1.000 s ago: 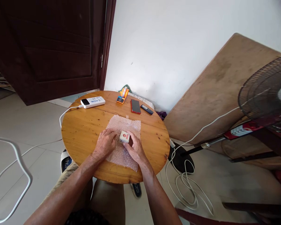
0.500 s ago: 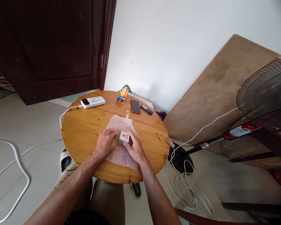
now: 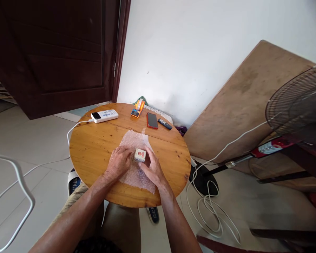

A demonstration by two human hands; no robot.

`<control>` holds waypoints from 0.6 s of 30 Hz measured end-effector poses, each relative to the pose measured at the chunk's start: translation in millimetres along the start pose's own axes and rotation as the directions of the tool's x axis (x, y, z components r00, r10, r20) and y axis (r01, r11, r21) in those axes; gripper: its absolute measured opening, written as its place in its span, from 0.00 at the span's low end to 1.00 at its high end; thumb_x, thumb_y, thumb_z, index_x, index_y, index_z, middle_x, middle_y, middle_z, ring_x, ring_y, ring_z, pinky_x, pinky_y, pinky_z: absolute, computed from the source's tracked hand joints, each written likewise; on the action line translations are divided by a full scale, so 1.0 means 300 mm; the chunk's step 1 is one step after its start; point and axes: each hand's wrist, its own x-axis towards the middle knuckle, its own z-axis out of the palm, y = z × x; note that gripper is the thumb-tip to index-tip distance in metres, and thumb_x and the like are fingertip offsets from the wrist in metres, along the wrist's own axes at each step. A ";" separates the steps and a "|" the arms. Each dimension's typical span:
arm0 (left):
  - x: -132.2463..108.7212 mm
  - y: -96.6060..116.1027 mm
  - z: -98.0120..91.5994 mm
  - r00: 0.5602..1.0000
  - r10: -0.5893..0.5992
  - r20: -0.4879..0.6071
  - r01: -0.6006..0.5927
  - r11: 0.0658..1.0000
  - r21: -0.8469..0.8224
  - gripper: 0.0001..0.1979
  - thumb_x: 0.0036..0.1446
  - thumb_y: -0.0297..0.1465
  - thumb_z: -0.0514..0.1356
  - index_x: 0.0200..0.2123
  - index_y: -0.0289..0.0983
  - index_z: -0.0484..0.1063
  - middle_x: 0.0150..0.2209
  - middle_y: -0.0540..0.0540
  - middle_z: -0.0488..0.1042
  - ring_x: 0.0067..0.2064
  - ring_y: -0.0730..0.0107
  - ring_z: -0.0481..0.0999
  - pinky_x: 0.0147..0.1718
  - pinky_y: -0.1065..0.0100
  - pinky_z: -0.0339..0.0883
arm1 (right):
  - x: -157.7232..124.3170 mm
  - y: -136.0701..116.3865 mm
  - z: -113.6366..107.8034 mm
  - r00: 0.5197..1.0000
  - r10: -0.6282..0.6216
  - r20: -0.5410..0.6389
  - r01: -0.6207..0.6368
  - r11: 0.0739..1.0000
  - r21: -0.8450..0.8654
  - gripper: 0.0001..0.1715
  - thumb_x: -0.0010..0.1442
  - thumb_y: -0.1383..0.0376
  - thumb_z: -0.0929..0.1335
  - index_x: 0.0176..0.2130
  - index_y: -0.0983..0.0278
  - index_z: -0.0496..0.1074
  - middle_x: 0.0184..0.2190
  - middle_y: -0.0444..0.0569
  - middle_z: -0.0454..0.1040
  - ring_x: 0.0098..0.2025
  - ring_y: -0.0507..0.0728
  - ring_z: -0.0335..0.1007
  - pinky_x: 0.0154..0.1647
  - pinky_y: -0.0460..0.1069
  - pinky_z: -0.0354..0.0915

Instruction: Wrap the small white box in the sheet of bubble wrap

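A small pale box (image 3: 140,153) with a red label sits on a sheet of bubble wrap (image 3: 133,138) on the round wooden table (image 3: 92,147). My right hand (image 3: 154,168) is closed about the box from the right, thumb at its near side and fingers at its far right corner. On the left part of the wrap lies my left hand (image 3: 119,161), palm down and fingers laid out, with its fingertips close to the box's left side. Whether they touch the box I cannot tell. A strip of clear tape (image 3: 143,131) sticks out at the wrap's far edge.
Toward the table's back stand an orange tape dispenser (image 3: 138,108), a red-edged phone (image 3: 152,120) and a dark remote-like device (image 3: 164,123). A white power bank (image 3: 104,115) with a cable lies at the back left. A fan (image 3: 292,102) and looped cable (image 3: 213,218) are right.
Hands and box hold nearly the same place. The right fingers and thumb have shifted very slightly against the box, and the view has moved a little.
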 end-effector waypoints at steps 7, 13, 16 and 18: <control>0.001 0.008 -0.011 1.000 0.002 0.011 -0.002 1.000 -0.026 0.16 0.53 0.21 0.54 0.41 0.39 0.77 0.49 0.42 0.76 0.52 0.56 0.72 0.52 0.57 0.65 | -0.028 0.013 -0.030 0.991 0.132 -0.012 -0.128 0.977 0.172 0.34 0.57 0.61 0.68 0.62 0.58 0.61 0.62 0.51 0.66 0.64 0.61 0.61 0.66 0.61 0.57; 0.000 0.015 -0.018 1.000 0.011 0.001 -0.011 1.000 -0.024 0.14 0.55 0.22 0.54 0.40 0.39 0.77 0.48 0.42 0.76 0.51 0.56 0.72 0.51 0.57 0.66 | -0.113 -0.034 -0.097 0.993 0.116 0.038 -0.120 0.983 0.138 0.31 0.59 0.62 0.67 0.61 0.57 0.63 0.62 0.53 0.65 0.65 0.62 0.60 0.66 0.63 0.56; 0.000 0.015 -0.016 1.000 0.008 -0.001 -0.008 1.000 -0.017 0.14 0.55 0.22 0.54 0.40 0.39 0.77 0.48 0.42 0.76 0.51 0.57 0.72 0.50 0.57 0.66 | -0.167 -0.079 -0.136 0.993 0.026 0.114 -0.032 0.998 0.051 0.24 0.58 0.60 0.69 0.54 0.57 0.69 0.63 0.51 0.64 0.66 0.63 0.58 0.66 0.61 0.56; 0.000 0.013 -0.014 1.000 0.003 0.000 -0.003 1.000 -0.017 0.14 0.55 0.22 0.54 0.40 0.39 0.77 0.48 0.42 0.76 0.51 0.56 0.72 0.50 0.57 0.66 | -0.198 -0.102 -0.141 0.984 -0.008 0.179 0.018 0.998 -0.054 0.26 0.55 0.59 0.71 0.53 0.57 0.70 0.63 0.51 0.63 0.66 0.65 0.58 0.65 0.61 0.57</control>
